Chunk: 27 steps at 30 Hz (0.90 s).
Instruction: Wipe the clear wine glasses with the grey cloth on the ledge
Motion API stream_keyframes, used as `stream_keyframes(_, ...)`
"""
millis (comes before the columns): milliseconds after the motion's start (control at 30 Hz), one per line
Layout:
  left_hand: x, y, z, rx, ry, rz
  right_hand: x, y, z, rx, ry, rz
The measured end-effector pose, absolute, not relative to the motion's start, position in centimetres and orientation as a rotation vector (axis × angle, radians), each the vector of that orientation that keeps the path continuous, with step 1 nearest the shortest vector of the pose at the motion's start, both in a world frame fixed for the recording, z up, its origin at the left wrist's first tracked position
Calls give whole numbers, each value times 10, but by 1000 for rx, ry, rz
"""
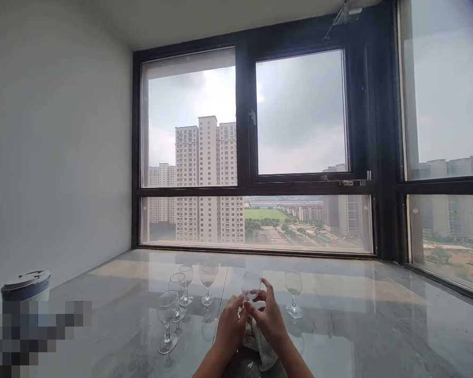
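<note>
I hold a clear wine glass [251, 286] up in front of me over a glossy marble surface [358, 325]. My left hand [229, 325] is closed around the glass's stem from the left. My right hand [268, 315] pinches the bowl's right side, with a grey-white cloth [260, 346] hanging beneath both hands. Several more empty wine glasses stand on the surface: one nearest me at the left [167, 321], two behind it [178, 295] [186, 283], one in the middle [207, 283], and one to the right of my hands [294, 293].
A lidded round container [27, 286] stands at the far left by the white wall. Large dark-framed windows [244, 152] run along the far and right sides. A blurred-out patch covers the lower left corner.
</note>
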State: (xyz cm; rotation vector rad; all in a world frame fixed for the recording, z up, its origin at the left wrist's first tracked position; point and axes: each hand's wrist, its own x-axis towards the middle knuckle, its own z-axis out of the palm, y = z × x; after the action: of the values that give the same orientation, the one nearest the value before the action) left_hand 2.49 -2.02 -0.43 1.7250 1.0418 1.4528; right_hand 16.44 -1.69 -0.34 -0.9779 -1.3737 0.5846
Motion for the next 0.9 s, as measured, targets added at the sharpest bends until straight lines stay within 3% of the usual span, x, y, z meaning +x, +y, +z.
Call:
stream_keyframes(533,26,-20,-14,1917,1161,1246,173,-25,10,-1024,-1077,234)
stream_keyframes(900,13,-2,-13,1731,1699,1527,185,-32,17,-1343,-879,11)
